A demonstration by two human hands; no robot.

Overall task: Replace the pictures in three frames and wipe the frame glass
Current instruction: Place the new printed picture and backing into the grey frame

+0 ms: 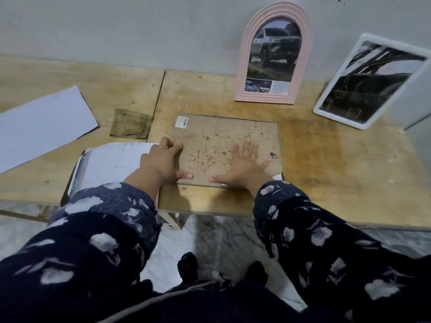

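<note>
2 hands press a face-down frame on the surface: left hand curled at its left edge, right hand flat, fingers spread.

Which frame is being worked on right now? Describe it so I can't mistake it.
On the wooden table, look in front of the pink arched frame. The frame lying face down shows a spotted brown backing with a barcode sticker; both hands press on it, while the other two stand upright.
</note>
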